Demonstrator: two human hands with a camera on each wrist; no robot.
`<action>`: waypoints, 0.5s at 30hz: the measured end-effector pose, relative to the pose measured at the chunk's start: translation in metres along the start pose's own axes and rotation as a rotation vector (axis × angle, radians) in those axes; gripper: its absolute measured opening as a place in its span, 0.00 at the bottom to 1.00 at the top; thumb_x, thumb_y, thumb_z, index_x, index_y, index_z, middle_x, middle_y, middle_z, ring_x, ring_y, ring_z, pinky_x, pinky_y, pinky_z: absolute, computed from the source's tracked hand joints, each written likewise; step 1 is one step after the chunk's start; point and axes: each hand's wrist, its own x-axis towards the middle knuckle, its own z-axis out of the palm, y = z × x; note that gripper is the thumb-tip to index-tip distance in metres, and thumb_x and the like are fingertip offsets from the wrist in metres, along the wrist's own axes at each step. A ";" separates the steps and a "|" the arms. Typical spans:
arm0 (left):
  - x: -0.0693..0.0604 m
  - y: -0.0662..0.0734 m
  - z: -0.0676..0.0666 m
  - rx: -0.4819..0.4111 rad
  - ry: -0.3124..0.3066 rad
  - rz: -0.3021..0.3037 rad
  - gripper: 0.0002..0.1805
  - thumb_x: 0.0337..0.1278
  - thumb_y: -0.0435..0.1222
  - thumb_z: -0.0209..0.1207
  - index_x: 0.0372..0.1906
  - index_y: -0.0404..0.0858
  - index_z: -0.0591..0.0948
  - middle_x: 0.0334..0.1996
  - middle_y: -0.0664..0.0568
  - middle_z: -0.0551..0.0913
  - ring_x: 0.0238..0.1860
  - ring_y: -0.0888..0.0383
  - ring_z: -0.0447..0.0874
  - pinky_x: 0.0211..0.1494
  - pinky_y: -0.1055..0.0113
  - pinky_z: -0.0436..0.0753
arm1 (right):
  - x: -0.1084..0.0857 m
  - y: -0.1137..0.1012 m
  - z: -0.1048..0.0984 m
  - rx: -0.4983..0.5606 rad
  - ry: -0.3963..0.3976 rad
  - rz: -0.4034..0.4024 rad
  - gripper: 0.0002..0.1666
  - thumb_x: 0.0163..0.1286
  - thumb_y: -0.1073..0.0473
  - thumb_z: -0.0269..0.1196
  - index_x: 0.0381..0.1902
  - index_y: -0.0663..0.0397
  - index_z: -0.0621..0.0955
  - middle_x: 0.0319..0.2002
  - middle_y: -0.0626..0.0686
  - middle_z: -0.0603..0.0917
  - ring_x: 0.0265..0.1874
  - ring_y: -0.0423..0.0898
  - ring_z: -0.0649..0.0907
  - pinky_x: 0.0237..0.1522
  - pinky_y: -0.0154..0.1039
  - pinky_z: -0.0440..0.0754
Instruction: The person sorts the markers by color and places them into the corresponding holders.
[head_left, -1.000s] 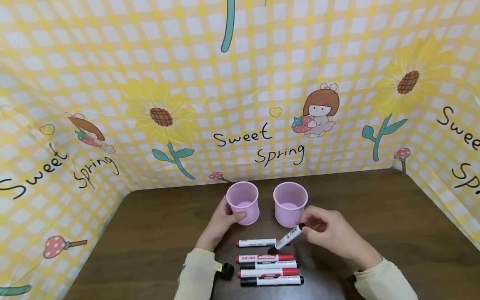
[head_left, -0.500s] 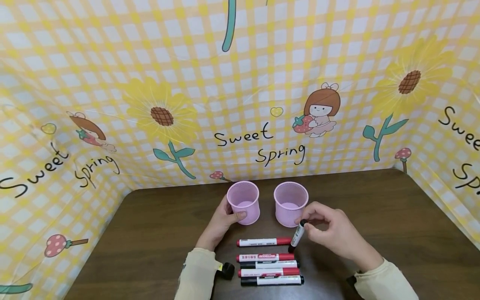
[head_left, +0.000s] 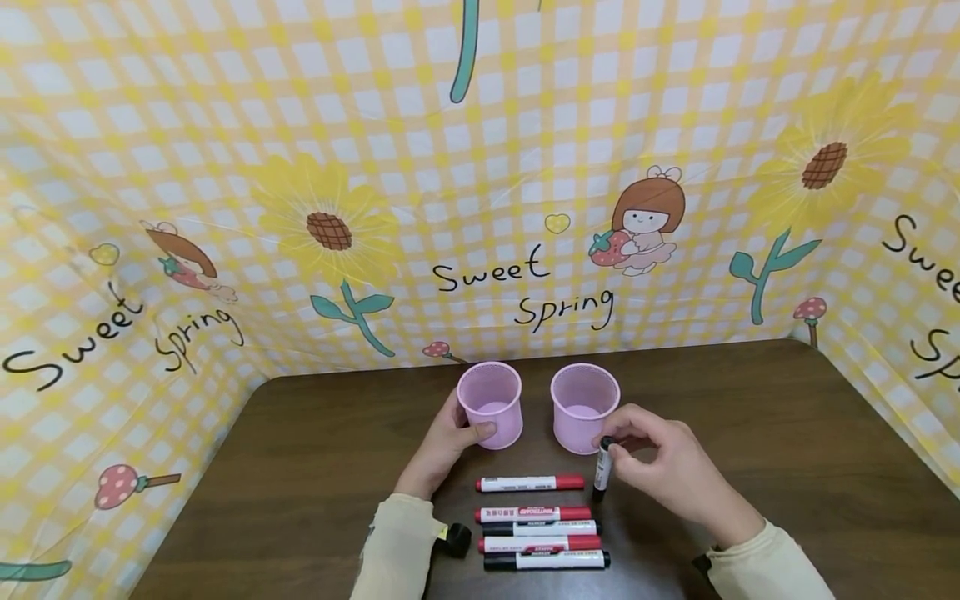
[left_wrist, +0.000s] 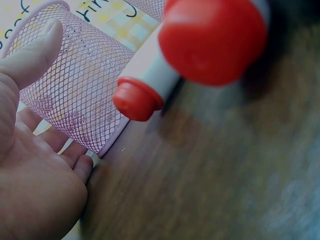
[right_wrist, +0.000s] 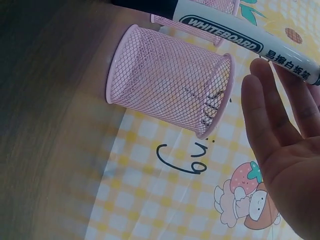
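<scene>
My left hand (head_left: 442, 442) holds the left pink mesh pen cup (head_left: 491, 407), thumb across its front and fingers behind it. In the left wrist view the thumb lies on the mesh wall of this cup (left_wrist: 85, 75). My right hand (head_left: 663, 458) pinches a black whiteboard marker (head_left: 603, 469) by its upper end, near the front right of the right pink mesh pen cup (head_left: 583, 408). The marker stands nearly upright. In the right wrist view the marker (right_wrist: 225, 27) shows "WHITEBOARD" lettering, and the hand (right_wrist: 290, 130) has its other fingers extended.
A red marker (head_left: 529, 483) lies alone in front of the cups. Nearer, red and black markers lie in a row, among them a red one (head_left: 534, 514) and a black one (head_left: 547, 561). A checked cloth (head_left: 487, 183) hangs behind the brown table (head_left: 315, 467).
The black marker has swung from a slant above the red marker to nearly upright, its lower end moving right. The left hand keeps its hold on the left cup.
</scene>
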 end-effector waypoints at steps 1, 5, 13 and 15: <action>0.000 0.000 0.000 0.001 -0.001 0.001 0.43 0.58 0.27 0.68 0.76 0.38 0.62 0.69 0.38 0.69 0.69 0.42 0.65 0.69 0.55 0.63 | 0.000 0.000 0.000 0.005 0.000 -0.001 0.22 0.58 0.78 0.64 0.43 0.49 0.83 0.37 0.46 0.87 0.34 0.39 0.85 0.40 0.33 0.83; 0.001 0.001 0.000 0.004 0.003 -0.003 0.42 0.57 0.27 0.68 0.76 0.38 0.62 0.68 0.38 0.70 0.68 0.43 0.65 0.69 0.54 0.63 | -0.001 0.000 -0.001 0.006 -0.008 0.006 0.22 0.59 0.78 0.64 0.46 0.50 0.86 0.39 0.46 0.88 0.34 0.40 0.85 0.39 0.34 0.83; 0.000 0.001 0.001 0.003 0.014 -0.011 0.43 0.58 0.27 0.68 0.76 0.39 0.62 0.69 0.40 0.69 0.69 0.43 0.65 0.70 0.52 0.61 | -0.002 0.005 0.000 0.019 -0.041 0.014 0.20 0.60 0.75 0.66 0.46 0.49 0.85 0.38 0.44 0.87 0.35 0.41 0.85 0.39 0.37 0.84; 0.000 0.001 0.001 0.004 0.017 -0.012 0.43 0.58 0.28 0.68 0.76 0.39 0.62 0.69 0.40 0.69 0.69 0.43 0.64 0.71 0.51 0.60 | -0.003 0.006 0.001 0.032 -0.051 0.018 0.19 0.61 0.74 0.67 0.47 0.50 0.85 0.39 0.43 0.86 0.35 0.41 0.86 0.40 0.38 0.84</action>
